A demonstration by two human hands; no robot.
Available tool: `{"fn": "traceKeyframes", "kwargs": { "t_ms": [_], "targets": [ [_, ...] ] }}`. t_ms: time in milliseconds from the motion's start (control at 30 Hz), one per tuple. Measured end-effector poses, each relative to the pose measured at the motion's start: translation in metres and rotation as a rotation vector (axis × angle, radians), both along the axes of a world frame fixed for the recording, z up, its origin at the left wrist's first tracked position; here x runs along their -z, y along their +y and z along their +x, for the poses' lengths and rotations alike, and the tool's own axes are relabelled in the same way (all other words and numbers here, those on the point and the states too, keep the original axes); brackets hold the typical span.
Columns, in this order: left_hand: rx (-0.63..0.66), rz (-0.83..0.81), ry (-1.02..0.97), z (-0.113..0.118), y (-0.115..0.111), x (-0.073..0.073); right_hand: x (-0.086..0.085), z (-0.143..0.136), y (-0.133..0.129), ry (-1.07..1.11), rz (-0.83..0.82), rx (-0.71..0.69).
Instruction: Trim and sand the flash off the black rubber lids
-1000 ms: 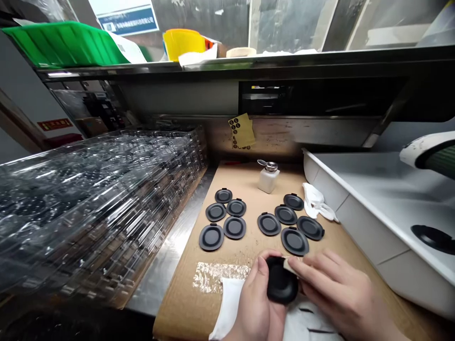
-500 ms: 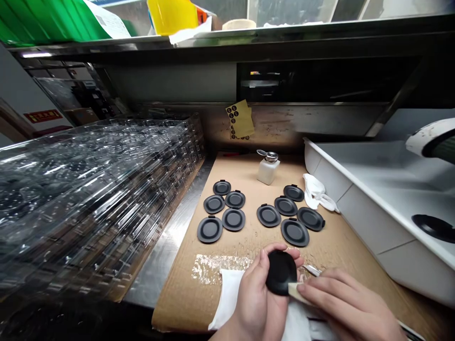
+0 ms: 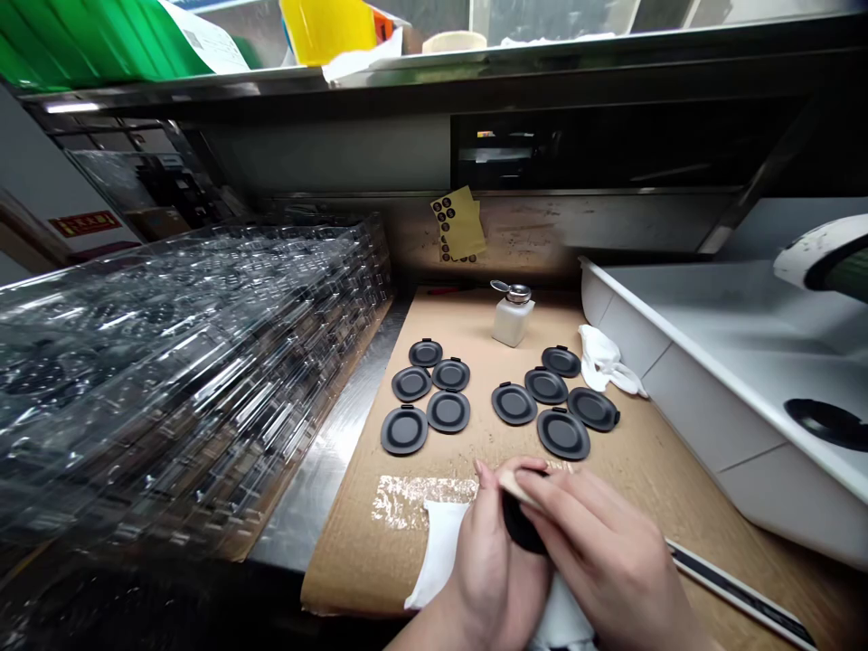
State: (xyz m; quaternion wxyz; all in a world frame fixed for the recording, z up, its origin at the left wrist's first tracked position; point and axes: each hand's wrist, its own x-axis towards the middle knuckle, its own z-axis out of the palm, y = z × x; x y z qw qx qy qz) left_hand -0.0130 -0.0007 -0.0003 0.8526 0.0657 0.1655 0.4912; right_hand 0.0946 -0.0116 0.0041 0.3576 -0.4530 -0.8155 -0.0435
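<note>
My left hand (image 3: 489, 551) is wrapped round a black oval part (image 3: 521, 524) near the bottom centre. My right hand (image 3: 600, 533) pinches a pale, thin piece (image 3: 516, 488) against the upper face of that part and covers much of it. Beyond my hands, similar black oval parts lie in two groups on the cardboard, one group at the left (image 3: 404, 429) and one at the right (image 3: 563, 434). A white cloth (image 3: 440, 542) lies beneath my hands.
Stacked clear plastic trays (image 3: 271, 298) fill the left. A white bottle (image 3: 512, 321) stands at the back of the cardboard (image 3: 359, 551). At the right are a crumpled white cloth (image 3: 600, 357), a white bin (image 3: 705, 389) and a long thin strip (image 3: 739, 592).
My right hand has moved left and up, bringing the pale piece from the part's lower right edge to its upper side. More of the black part is now covered.
</note>
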Motion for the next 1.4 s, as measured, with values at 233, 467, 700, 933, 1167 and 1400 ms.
{"fn": "traceKeyframes", "kwargs": {
  "t_ms": [233, 467, 700, 933, 1167, 1400],
  "targets": [
    [-0.009, -0.018, 0.063, 0.002, 0.001, 0.006, -0.008, 0.043, -0.018, -0.242, -0.124, -0.143],
    [-0.002, 0.011, 0.053, 0.003, 0.000, 0.004, 0.000, 0.034, -0.015, -0.073, 0.038, 0.087],
    [-0.046, 0.023, 0.043, 0.002, -0.001, 0.000, 0.001, -0.015, 0.006, -0.030, 0.149, 0.223],
    [-0.039, 0.011, 0.003, 0.002, 0.000, 0.004, -0.011, 0.009, 0.000, 0.183, 0.040, 0.298],
    [-0.039, 0.083, 0.077, 0.001, -0.001, 0.001, 0.009, -0.001, -0.012, 0.111, 0.014, 0.214],
    [-0.046, 0.090, 0.145, 0.000, -0.004, 0.002, 0.002, 0.002, -0.025, 0.015, 0.017, 0.043]
  ]
}}
